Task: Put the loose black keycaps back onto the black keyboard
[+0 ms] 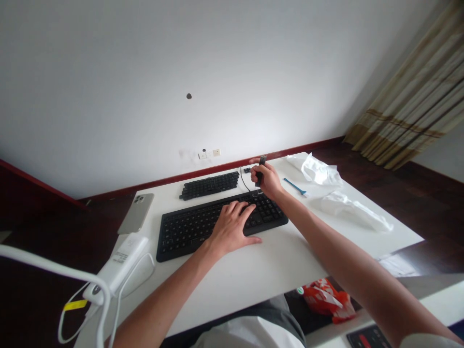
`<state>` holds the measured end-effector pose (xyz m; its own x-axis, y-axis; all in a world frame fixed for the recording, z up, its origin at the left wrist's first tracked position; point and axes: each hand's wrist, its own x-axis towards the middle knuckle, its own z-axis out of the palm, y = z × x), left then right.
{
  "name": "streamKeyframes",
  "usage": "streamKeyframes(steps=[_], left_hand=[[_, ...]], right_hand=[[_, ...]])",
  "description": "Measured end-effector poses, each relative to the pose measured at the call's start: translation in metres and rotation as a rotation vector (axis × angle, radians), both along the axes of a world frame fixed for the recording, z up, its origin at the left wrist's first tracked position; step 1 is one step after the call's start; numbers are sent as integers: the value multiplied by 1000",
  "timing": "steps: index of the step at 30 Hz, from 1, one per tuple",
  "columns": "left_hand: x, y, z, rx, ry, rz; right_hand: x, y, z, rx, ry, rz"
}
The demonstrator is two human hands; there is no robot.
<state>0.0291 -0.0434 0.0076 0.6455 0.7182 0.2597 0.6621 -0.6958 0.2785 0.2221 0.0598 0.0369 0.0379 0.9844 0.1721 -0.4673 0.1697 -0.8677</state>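
A black keyboard (188,232) lies on the white table, its cable running off the back edge. My left hand (234,224) rests on its keys with the fingers spread and the thumb out over the tabletop. Above the keyboard's right back corner, my right hand (266,179) is closed around a dark strip-like tool (262,162), whose exact kind I cannot make out. Behind the keyboard sits a block of loose black keycaps (210,185) in rows. A few dark keycaps (247,170) lie near the right hand. Right of that hand is a blue stick-like tool (294,186).
On the left are a phone (137,212) and a white power strip (121,263) with cables. Crumpled clear plastic bags (319,171) lie at the right. An orange packet (326,297) sits below the table's front edge. The wall with sockets (209,154) stands behind.
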Motion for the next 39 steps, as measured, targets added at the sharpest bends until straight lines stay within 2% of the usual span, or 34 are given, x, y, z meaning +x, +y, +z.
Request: streamKeyframes(steps=[4, 15, 25, 32, 39], left_hand=[[1, 3, -4, -23, -24, 13], [2, 3, -5, -69, -44, 4], [1, -2, -5, 47, 66, -5], [10, -20, 0, 150, 175, 15], [22, -38, -7, 202, 235, 105]], right_hand=[[-10, -9, 5, -54, 112, 43], [-26, -16, 4, -224, 228, -46], [-29, -11, -4, -310, 223, -63], [-35, -14, -9, -305, 188, -27], [-39, -22, -5, -207, 39, 137]])
